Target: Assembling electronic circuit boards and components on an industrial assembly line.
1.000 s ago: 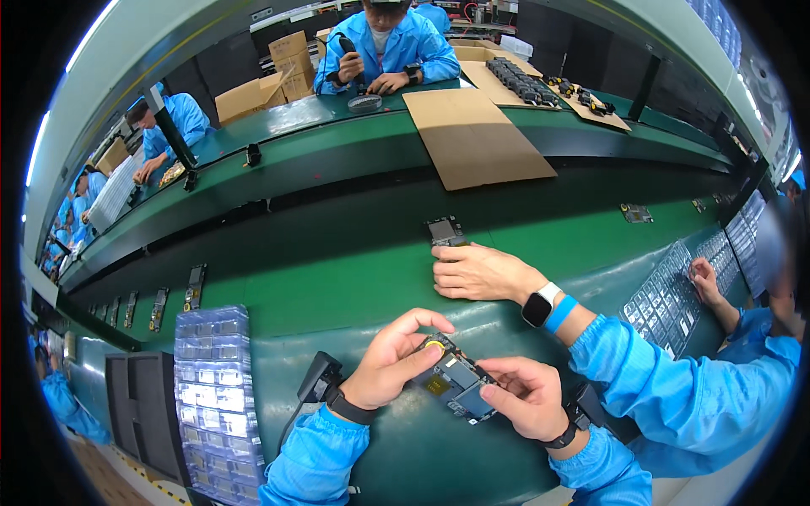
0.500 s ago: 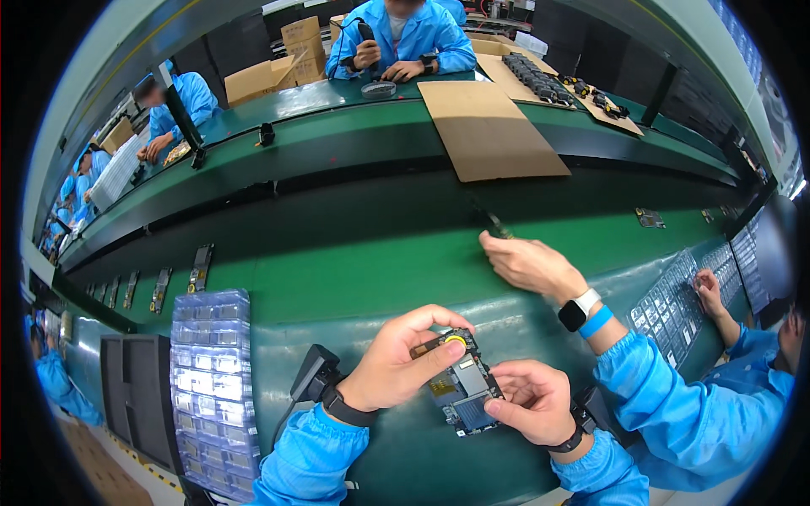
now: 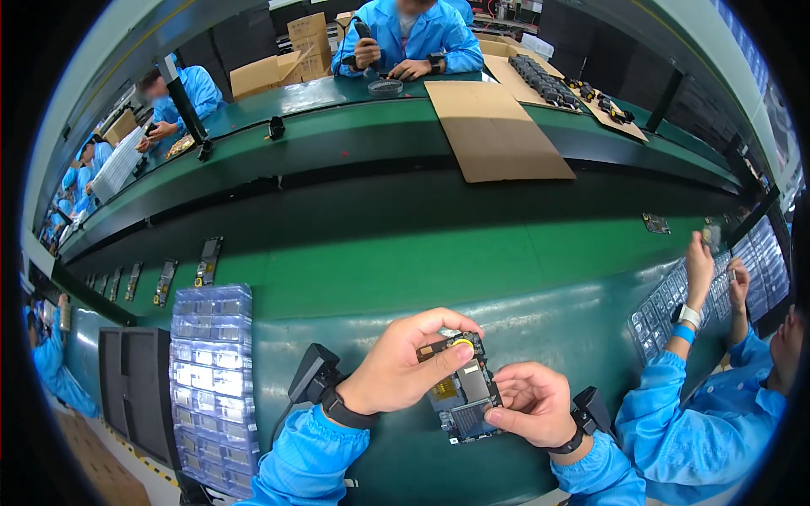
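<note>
A phone-sized circuit board is held tilted over the dark green bench top. My left hand grips its upper end, the thumb lying beside a yellow-ringed round part. At the lower right edge, my right hand pinches the board with the thumb on its face; the other fingers are partly behind it. A silver plate and a dark ribbed block show on the board. Black straps circle both my wrists, each with a black device beside it.
A clear plastic blister tray lies left of my arm, beside a black tray. Several boards rest on the green belt. A co-worker's hand is above more blister trays at right. A cardboard sheet overhangs the belt.
The co-worker's arm at right has swung from over the belt back to the right, near the trays. My hands keep the board in nearly the same place, turned slightly more upright.
</note>
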{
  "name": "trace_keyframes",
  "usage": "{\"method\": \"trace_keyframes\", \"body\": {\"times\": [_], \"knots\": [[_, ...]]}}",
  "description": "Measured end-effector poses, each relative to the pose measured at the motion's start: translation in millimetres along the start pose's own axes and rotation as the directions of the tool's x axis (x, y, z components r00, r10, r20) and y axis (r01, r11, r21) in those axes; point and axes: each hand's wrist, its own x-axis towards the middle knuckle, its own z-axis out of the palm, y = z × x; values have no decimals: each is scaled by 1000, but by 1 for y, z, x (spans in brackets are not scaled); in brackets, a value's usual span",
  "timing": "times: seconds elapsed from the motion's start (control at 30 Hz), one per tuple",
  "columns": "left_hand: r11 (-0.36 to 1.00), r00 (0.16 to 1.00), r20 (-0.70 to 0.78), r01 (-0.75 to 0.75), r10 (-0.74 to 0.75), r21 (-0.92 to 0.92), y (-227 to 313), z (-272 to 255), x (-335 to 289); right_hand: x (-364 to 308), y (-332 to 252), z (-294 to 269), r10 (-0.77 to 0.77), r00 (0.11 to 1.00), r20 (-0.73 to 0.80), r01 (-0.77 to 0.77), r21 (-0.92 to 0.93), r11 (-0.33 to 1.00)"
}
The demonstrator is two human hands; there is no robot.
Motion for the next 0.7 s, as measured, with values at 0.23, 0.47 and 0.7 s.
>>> {"method": "trace_keyframes", "body": {"times": [0.23, 0.47, 0.7], "knots": [[999, 1000, -8, 28, -27, 41, 7, 1, -1, 0, -1, 1, 63, 998, 11, -64, 12, 998], [991, 1000, -12, -15, 17, 137, 5, 1, -1, 2, 0, 1, 77, 997, 26, -77, 8, 997], [979, 1000, -21, -4, 9, 204, 8, 1, 0, 3, 4, 8, 31, 999, -42, -33, -30, 999]]}}
